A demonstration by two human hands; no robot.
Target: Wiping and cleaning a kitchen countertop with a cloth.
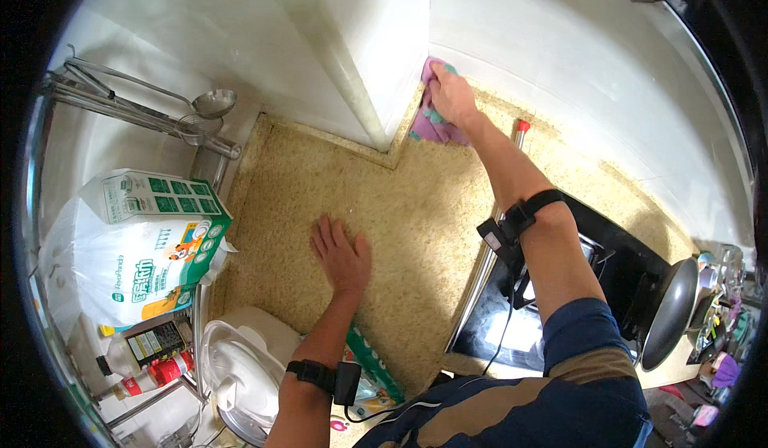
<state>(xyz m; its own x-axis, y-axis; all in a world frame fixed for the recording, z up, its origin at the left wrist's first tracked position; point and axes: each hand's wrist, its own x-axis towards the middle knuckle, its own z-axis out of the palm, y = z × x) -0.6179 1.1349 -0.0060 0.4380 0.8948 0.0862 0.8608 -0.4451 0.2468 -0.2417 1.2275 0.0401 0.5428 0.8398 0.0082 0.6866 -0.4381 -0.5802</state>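
My right hand (pixel 451 95) presses a pink-purple cloth with teal patches (pixel 441 127) into the far corner of the speckled yellow countertop (pixel 396 232), where the counter's raised edge meets the white walls. Part of the cloth spreads below my fingers, and the rest is hidden under them. Palm down on the counter, my left hand (pixel 342 253) holds nothing, its thumb spread from the fingers. Black straps with small devices sit on both forearms.
To the right lies a black gas stove (pixel 516 334) with a frying pan (pixel 669 316). A red-tipped metal rod (pixel 521 133) lies behind it. At left are a kitchen-towel pack (pixel 162 250), bottles (pixel 159 373), hanging ladles (pixel 213 104) and a white lidded container (pixel 243 370). A pipe (pixel 336 58) meets the counter ledge.
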